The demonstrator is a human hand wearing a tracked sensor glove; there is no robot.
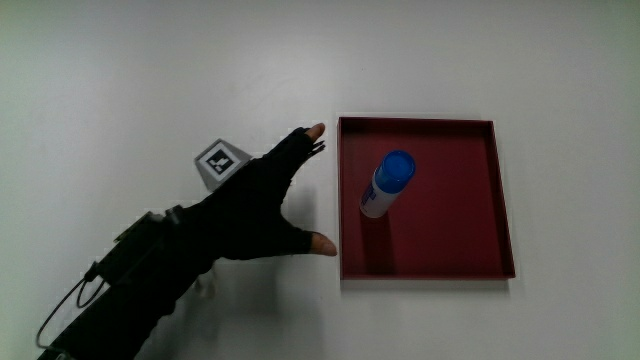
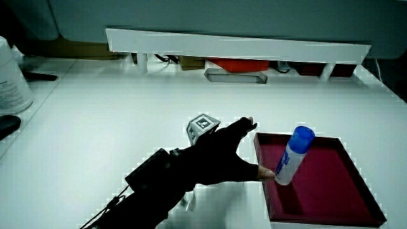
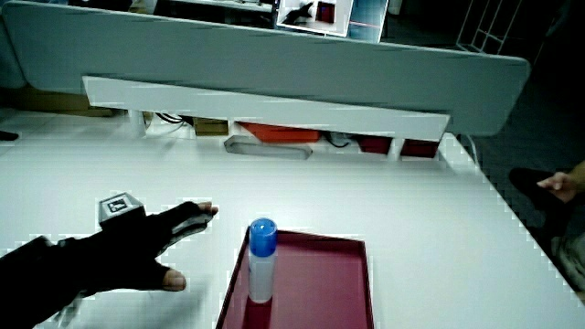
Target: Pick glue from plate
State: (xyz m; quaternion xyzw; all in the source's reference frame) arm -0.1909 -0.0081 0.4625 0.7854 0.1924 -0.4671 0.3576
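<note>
A white glue stick [image 1: 387, 184] with a blue cap stands upright in a dark red square plate [image 1: 460, 255]. Both side views show the glue [image 2: 292, 156] [image 3: 260, 260] inside the plate [image 2: 337, 203] [image 3: 343, 292]. The gloved hand [image 1: 262, 205] hovers over the white table beside the plate, apart from the glue. Its fingers [image 1: 305, 138] are spread and hold nothing, the thumb tip [image 1: 322, 243] close to the plate's rim. The patterned cube [image 1: 221, 161] sits on the hand's back. In both side views the hand [image 2: 222, 159] [image 3: 137, 251] is beside the plate.
A low white partition [image 2: 235, 44] [image 3: 265, 105] runs along the table's edge farthest from the person, with a small grey tray [image 2: 235, 77] [image 3: 267, 147] before it. In a side view a white container [image 2: 11, 79] stands at the table's edge.
</note>
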